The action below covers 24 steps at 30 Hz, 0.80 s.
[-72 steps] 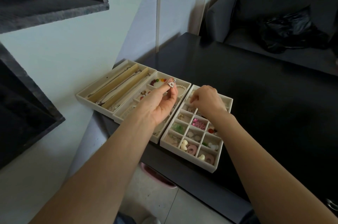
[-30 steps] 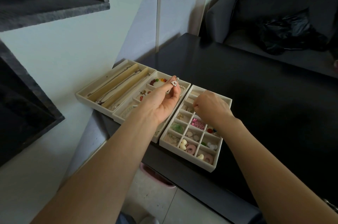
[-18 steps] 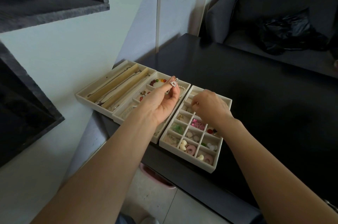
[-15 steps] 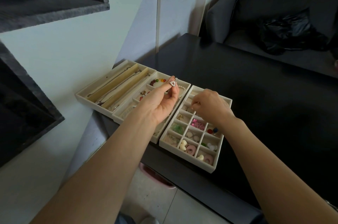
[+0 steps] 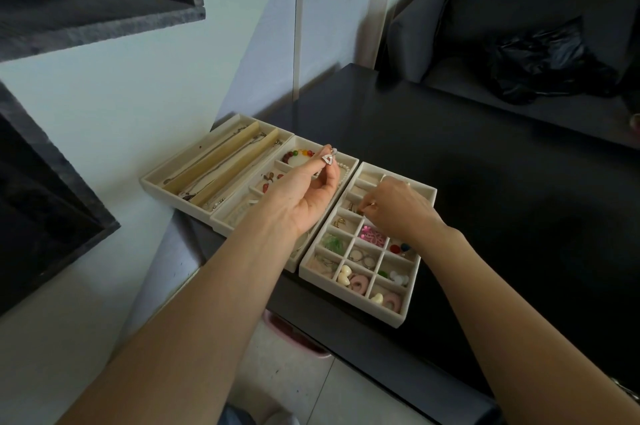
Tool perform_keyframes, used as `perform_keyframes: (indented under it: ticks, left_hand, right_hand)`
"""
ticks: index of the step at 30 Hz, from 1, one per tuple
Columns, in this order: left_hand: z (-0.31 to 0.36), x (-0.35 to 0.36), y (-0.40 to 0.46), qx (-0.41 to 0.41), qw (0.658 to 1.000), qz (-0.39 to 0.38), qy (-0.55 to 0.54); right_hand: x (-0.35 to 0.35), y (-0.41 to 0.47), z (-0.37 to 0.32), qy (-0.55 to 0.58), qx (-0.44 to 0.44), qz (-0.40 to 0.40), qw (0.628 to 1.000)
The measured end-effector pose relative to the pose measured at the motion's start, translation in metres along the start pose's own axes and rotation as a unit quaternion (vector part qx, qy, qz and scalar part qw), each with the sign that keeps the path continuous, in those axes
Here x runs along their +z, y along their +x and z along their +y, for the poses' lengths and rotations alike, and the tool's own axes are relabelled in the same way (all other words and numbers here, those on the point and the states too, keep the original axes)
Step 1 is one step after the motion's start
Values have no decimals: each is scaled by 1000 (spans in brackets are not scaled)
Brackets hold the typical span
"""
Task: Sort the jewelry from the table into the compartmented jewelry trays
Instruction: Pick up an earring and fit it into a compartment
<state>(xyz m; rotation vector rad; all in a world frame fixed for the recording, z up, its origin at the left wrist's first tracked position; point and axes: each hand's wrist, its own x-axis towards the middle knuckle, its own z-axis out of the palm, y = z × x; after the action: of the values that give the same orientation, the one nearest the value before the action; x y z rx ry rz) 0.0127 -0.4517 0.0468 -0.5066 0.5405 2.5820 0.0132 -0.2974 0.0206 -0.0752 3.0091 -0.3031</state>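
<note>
Head camera, looking down: the left hand was raised above the middle tray, palm turned up, thumb and forefinger pinching a small silver triangular pendant held clear of every compartment. The right hand was curled low over the upper rows of the cream grid tray of small square compartments, its fingertips drawn together inside one cell; a small glint showed there, but whether they held a piece or only touched one could not be told.

That grid tray was largely stocked: pink looped pieces, a green cluster, silver rings, red and blue studs, and cream and pink curved earrings in the near rows. Some far cells looked bare. Touching its left side sat the cream tray of wider compartments, holding a multicoloured bead bracelet and a string of white pearls. Touching that in turn was the long-channel cream tray with thin chains laid along its slots.

The black glossy table showed no loose jewelry around the trays, so the sorting looked nearly finished. What seemed left was the pendant in the left hand and whatever the right hand was settling.
</note>
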Motion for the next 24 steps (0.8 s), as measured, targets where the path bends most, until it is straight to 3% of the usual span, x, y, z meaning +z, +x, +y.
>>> perform_keyframes:
  ticks: [5,9,12,18,24]
  left_hand:
    - [-4,0,3,13,997,17,78]
    - [-9,2,2,45,986,41,157]
    - [-14,4,3,89,970,48,219]
    - [-21,4,7,143,942,50,299]
    - [-22,4,7,152,926,76,339]
  right_hand:
    - [-9,-3,-3,193,2,52,980]
    - [-21,-9,-15,384,13,111,917]
    - [-26,-13,-21,483,13,81,872]
    - [-29,-19,-17,571,30,37,820]
    - [-30,-20,-11,558,32,35,828]
